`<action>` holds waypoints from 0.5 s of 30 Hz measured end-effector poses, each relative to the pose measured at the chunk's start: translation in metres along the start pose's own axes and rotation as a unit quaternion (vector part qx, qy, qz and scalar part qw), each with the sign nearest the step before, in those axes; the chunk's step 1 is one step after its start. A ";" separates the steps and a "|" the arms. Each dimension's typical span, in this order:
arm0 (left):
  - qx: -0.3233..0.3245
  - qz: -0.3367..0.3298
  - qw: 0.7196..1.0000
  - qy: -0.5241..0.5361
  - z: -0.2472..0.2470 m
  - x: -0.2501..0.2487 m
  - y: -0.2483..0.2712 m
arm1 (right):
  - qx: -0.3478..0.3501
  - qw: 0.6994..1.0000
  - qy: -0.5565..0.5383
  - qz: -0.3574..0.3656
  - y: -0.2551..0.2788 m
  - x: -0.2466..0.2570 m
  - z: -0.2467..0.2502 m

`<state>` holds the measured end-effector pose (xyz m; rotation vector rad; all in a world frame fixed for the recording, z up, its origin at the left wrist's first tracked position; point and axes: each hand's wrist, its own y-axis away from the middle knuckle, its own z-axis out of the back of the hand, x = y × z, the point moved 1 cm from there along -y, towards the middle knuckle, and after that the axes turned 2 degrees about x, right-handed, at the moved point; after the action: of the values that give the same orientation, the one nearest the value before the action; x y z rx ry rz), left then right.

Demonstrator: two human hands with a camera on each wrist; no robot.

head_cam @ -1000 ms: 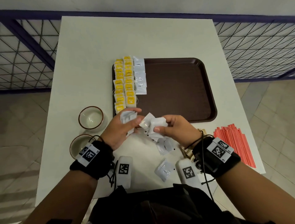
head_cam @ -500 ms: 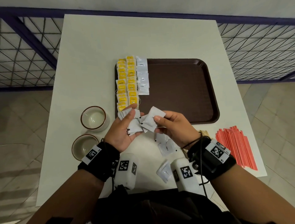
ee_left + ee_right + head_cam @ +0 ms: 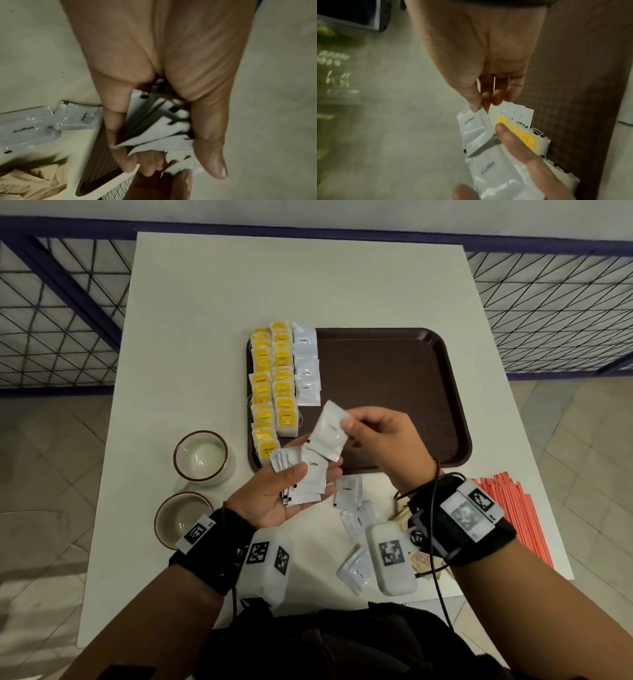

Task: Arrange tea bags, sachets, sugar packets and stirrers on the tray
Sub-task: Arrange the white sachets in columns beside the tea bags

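Glossy white "Coffee" sachet (image 3: 328, 433) pinched in right hand (image 3: 383, 440); fanned stack (image 3: 301, 477), perhaps five, gripped by left hand (image 3: 274, 498).

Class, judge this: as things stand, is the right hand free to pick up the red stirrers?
Probably not yet: the right hand pinches a coffee sachet. The red stirrers lie uncovered on the table beside that wrist.

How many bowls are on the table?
2. One bowl stands left of the tray; the other bowl stands nearer the person, beside the left wrist, partly hidden by the wristband.
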<state>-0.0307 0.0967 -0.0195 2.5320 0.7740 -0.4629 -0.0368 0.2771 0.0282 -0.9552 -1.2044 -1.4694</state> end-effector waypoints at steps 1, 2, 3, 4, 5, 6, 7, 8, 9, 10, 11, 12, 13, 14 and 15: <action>-0.004 -0.006 1.000 0.013 0.002 0.000 0.000 | -0.021 0.999 -0.037 -0.011 0.001 0.001 0.003; -0.008 -0.012 1.000 0.023 0.003 -0.001 0.000 | -0.030 0.997 -0.063 -0.021 0.003 0.002 0.006; -0.009 -0.017 0.999 0.027 0.003 -0.001 -0.001 | -0.024 0.996 -0.076 -0.032 0.005 0.003 0.007; -0.008 -0.021 0.999 0.024 0.003 -0.001 -0.002 | -0.009 0.996 -0.077 -0.043 0.007 0.003 0.005; -0.008 -0.024 0.999 0.020 0.002 -0.001 -0.002 | 0.009 0.996 -0.070 -0.052 0.009 0.001 0.001; -0.009 -0.026 0.999 0.020 0.000 -0.001 -0.004 | 0.023 0.997 -0.055 -0.053 0.011 -0.001 -0.005; -0.011 -0.024 0.999 0.023 -0.003 0.000 -0.005 | 0.024 0.999 -0.012 -0.036 0.012 -0.003 -0.013; -0.011 -0.021 0.999 0.028 -0.005 0.001 -0.006 | 0.013 0.999 0.050 -0.002 0.013 -0.007 -0.019; -0.008 -0.019 0.999 0.029 -0.007 0.001 -0.007 | 0.000 0.993 0.116 0.037 0.013 -0.010 -0.024; -0.003 -0.018 0.999 0.026 -0.008 0.002 -0.007 | -0.006 0.983 0.167 0.076 0.013 -0.011 -0.027; -0.001 -0.017 1.000 0.023 -0.009 0.002 -0.007 | -0.003 0.974 0.203 0.104 0.012 -0.012 -0.027; -0.003 -0.016 1.000 0.022 -0.008 0.002 -0.007 | 0.006 0.967 0.223 0.126 0.011 -0.013 -0.025; -0.001 -0.014 1.000 0.022 -0.008 0.003 -0.006 | 0.013 0.960 0.239 0.143 0.010 -0.013 -0.024; 0.003 -0.012 1.000 0.024 -0.008 0.003 -0.006 | 0.016 0.953 0.256 0.159 0.009 -0.012 -0.023; 0.006 -0.009 1.000 0.028 -0.009 0.003 -0.007 | 0.019 0.946 0.274 0.173 0.009 -0.010 -0.023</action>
<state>-0.0304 0.1080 -0.0154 2.5611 0.8163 -0.4047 -0.0259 0.2562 0.0155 -0.6266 -0.6180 -1.3001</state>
